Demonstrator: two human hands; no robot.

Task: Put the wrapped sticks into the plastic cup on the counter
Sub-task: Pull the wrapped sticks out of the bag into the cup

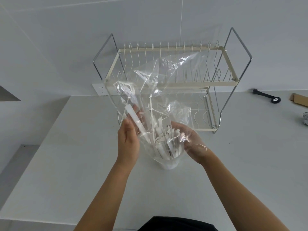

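Observation:
A clear plastic cup (168, 161) stands on the white counter (83, 164), in front of me, packed with several white paper-wrapped sticks (164, 144) that poke out of its top. A crumpled clear plastic bag (160, 75) rises above the cup and drapes over it. More wrapped sticks (133, 117) lie inside the bag at its left side. My left hand (127, 142) pinches the bag's left edge together with those sticks. My right hand (191, 142) is cupped against the bag and the cup's right side, partly covered by the film.
A two-tier cream wire dish rack (230, 83) stands behind the cup against the wall. A wall socket (100, 89) sits to its left. At the far right lie a black handled tool (266, 95), a cardboard piece (300, 100) and a crumpled wad (305, 118).

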